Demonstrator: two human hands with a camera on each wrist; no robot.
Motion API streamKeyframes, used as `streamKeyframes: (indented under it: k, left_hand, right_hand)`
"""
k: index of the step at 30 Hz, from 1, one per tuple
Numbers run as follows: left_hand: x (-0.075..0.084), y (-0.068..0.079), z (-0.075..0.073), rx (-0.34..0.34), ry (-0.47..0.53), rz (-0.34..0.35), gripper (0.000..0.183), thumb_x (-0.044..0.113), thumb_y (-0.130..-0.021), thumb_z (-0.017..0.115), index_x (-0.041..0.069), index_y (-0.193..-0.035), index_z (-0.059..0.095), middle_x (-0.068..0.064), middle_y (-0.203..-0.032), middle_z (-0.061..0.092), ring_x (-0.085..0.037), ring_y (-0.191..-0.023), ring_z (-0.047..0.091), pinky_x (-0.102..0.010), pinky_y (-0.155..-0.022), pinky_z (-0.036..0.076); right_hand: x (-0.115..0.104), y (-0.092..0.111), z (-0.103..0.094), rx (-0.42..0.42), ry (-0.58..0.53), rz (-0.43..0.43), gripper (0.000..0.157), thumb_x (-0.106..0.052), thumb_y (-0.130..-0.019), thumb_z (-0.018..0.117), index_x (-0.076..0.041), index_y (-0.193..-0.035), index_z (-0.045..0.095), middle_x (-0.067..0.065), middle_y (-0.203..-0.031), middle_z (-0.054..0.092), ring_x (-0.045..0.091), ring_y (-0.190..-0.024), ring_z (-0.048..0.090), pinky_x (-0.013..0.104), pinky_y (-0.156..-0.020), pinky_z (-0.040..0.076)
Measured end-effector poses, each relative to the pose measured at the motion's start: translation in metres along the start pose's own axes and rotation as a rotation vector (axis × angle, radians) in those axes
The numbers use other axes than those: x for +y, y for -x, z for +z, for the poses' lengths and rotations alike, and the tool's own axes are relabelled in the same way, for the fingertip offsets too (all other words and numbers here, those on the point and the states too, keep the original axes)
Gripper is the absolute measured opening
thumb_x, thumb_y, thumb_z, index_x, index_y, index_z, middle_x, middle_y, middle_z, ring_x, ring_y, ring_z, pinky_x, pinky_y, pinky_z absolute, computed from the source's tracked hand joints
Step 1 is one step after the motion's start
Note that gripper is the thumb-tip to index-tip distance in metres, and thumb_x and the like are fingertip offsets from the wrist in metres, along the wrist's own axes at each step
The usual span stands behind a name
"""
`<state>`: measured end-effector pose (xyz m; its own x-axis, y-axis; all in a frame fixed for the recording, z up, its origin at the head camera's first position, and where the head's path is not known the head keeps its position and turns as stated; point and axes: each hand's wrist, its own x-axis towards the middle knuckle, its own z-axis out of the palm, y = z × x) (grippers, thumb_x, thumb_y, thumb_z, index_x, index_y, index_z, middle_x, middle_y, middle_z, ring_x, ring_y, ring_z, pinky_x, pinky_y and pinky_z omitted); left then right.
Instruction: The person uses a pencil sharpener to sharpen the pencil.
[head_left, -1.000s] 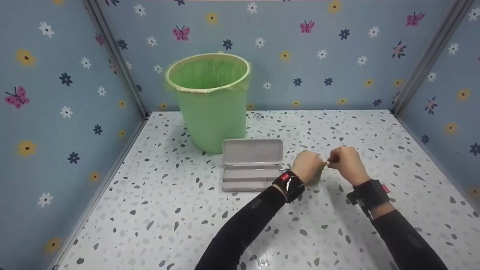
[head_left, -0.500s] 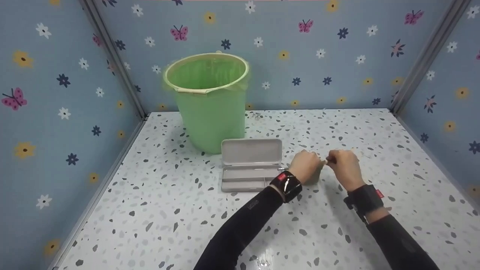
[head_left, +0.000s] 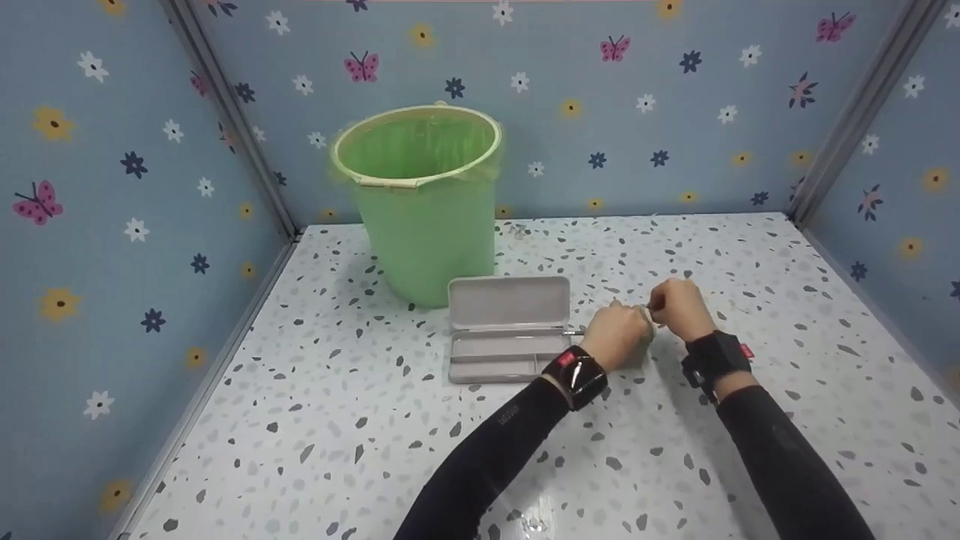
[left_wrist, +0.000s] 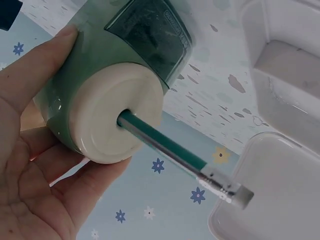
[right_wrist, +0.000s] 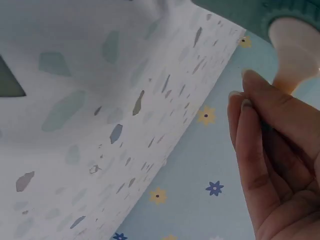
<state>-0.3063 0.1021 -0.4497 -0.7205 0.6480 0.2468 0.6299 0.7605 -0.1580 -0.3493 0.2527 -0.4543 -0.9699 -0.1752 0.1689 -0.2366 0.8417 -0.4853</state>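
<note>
In the head view my left hand [head_left: 619, 336] grips a green crank pencil sharpener, mostly hidden behind it. The left wrist view shows the sharpener [left_wrist: 87, 47], with its cream round face and dark see-through shavings drawer. A green pencil [left_wrist: 167, 146] sticks out of the hole in that face, silver ferrule and eraser outward. My right hand [head_left: 681, 309] is at the other end of the sharpener. Seen from the right wrist, its thumb and fingers pinch by the end of the white crank handle [right_wrist: 296, 47]; the knob itself is hidden.
An open grey pencil case [head_left: 510, 304] with bare compartments lies just left of my left hand. Behind it stands a green lined bin [head_left: 431, 240]. Patterned walls [head_left: 585, 112] close off the back and sides of the speckled table [head_left: 300, 397].
My right hand has shifted a little, dipping slightly and then rising up and left around the sharpener's end. The left hand keeps its grip nearly in place.
</note>
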Motion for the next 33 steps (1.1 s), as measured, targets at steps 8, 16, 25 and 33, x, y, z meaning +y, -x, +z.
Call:
streamKeyframes:
  k: [8,16,25,33]
  left_hand:
    - [0.002,0.003,0.001,0.019,-0.073,0.008,0.021,0.016,-0.096,0.056,0.021,-0.1,0.076,0.003,-0.094,0.071,-0.012,-0.074,0.065,-0.023,-0.064,0.056]
    - [0.004,0.001,-0.001,-0.037,-0.072,-0.039,0.013,0.018,-0.09,0.06,0.016,-0.09,0.073,0.004,-0.087,0.069,-0.012,-0.072,0.062,-0.023,-0.061,0.055]
    - [0.011,-0.001,-0.005,-0.09,-0.124,-0.061,0.026,0.01,-0.091,0.057,0.026,-0.095,0.076,0.008,-0.091,0.072,-0.009,-0.077,0.065,-0.023,-0.071,0.057]
    - [0.012,-0.003,-0.008,-0.107,-0.151,-0.092,0.025,0.015,-0.092,0.058,0.03,-0.1,0.076,0.009,-0.094,0.073,-0.008,-0.08,0.065,-0.022,-0.074,0.055]
  right_hand:
    - [0.007,0.011,0.012,-0.221,0.02,0.041,0.015,0.017,-0.066,0.069,0.006,-0.076,0.073,0.003,-0.058,0.059,0.015,-0.054,0.047,0.024,-0.05,0.039]
    - [0.004,0.036,0.0,-0.302,-0.082,0.039,0.015,0.007,-0.065,0.078,0.003,-0.078,0.071,0.012,-0.069,0.07,0.015,-0.057,0.06,0.028,-0.056,0.054]
    - [-0.001,0.054,-0.005,-0.251,-0.103,0.019,0.013,0.006,-0.067,0.079,0.001,-0.077,0.072,0.012,-0.068,0.071,0.015,-0.055,0.059,0.029,-0.052,0.051]
    - [-0.005,0.057,-0.012,-0.176,-0.087,-0.029,0.009,0.005,-0.068,0.078,0.001,-0.071,0.071,0.009,-0.064,0.07,0.012,-0.053,0.057,0.027,-0.051,0.049]
